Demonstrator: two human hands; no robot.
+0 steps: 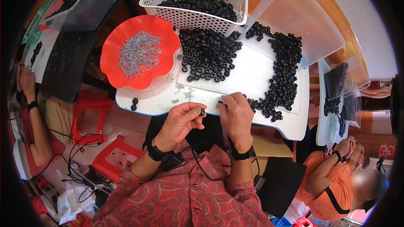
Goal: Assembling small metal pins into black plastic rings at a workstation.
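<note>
A co-worker's forearm (31,113) is lying at the far left, by a dark tray of black rings (63,54). A red stool (86,109) is standing below it. A red scalloped bowl (115,71) is sitting on the white work table (290,128), holding small grey metal pieces (139,53). Two loose black rings (134,104) are lying at the table's near-left edge.

The left hand (179,122) is hovering just off the table's front edge, fingers curled, thumb and forefinger pinching a small black rubber ring (203,112). The right hand (235,115) is resting palm-down on the table edge just beside it, fingertips pressing on the surface near a ring; can't tell whether it's actually gripping anything.

Behind the hands, a pile of black rings (208,54) is spreading over a white sheet; a white perforated basket (189,0) with more rings is sitting behind it. A curved band of rings (286,71) is running down the right side. Far right, another person in an orange shirt (332,185) is sitting at a second tray.
</note>
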